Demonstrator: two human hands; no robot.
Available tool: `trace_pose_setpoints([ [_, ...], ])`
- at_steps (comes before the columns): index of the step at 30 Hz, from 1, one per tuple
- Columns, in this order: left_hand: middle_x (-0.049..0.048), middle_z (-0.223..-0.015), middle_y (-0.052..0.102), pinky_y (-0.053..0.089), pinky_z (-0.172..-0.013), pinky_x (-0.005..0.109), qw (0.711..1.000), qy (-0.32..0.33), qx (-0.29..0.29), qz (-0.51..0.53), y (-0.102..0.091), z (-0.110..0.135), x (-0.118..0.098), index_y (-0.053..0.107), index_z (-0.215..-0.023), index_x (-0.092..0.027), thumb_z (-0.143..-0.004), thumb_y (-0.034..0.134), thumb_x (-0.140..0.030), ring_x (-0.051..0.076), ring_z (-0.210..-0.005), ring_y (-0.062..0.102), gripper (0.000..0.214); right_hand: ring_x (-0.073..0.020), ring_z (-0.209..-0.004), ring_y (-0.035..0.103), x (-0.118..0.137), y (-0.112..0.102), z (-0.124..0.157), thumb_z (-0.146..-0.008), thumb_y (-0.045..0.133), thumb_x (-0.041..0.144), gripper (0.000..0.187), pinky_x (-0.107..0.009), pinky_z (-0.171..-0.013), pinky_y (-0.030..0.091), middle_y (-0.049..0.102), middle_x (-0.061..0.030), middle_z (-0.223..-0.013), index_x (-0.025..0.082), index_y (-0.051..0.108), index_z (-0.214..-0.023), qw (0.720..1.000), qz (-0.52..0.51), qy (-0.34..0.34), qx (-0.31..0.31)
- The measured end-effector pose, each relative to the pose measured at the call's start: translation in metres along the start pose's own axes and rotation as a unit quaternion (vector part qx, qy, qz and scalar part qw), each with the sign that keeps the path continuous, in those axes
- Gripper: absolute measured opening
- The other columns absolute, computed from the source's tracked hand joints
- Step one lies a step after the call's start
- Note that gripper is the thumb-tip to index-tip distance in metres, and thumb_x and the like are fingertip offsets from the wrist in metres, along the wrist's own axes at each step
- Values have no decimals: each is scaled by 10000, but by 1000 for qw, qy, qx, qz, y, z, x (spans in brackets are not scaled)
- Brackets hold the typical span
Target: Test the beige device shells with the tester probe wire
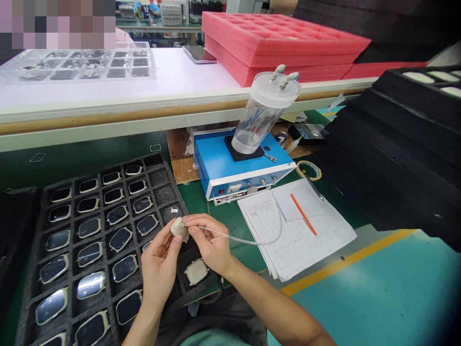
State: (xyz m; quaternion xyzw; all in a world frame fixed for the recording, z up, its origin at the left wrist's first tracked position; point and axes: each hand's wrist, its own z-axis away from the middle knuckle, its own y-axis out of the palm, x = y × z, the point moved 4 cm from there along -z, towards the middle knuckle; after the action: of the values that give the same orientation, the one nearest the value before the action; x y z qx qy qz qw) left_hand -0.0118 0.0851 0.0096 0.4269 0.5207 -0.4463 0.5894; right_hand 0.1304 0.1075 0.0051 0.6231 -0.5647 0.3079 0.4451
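My left hand (160, 262) grips a small beige smartwatch case (177, 227) between thumb and fingers. With thumb and fingertips pinched, my right hand (212, 245) holds the end of a thin clear tube (248, 241) against the case; the exact contact point is hidden by my fingers. From there the tube curves right and up to the front of a blue box (216, 161) with switches. Below my hands, a dark foam tray (164, 194) holds several smartwatches, mostly screen up. One beige watch (197, 271) lies back up in its right column, near a small white piece (174, 210).
A clear cylinder (257, 115) with fittings stands on the blue box. Right of it lie papers (262, 226), an orange pen (303, 214) and a tape roll (309, 170). Pink foam trays (248, 53) and a clear plastic tray (153, 67) sit on the shelf; black foam (389, 144) is stacked right.
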Motion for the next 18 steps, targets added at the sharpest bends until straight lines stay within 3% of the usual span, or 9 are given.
trace_pose_setpoints([
  [18,146,-1242,766,586,-1033,439,1000,-12,-7,-8,0,2,1,765,-1200,-170,-763,850,-482,312,-1136,745,544,-223,-996,760,2,-1,2,-970,661,247,122,-389,-908,627,793,-73,-1007,261,782,-977,1000,9,9,-2],
])
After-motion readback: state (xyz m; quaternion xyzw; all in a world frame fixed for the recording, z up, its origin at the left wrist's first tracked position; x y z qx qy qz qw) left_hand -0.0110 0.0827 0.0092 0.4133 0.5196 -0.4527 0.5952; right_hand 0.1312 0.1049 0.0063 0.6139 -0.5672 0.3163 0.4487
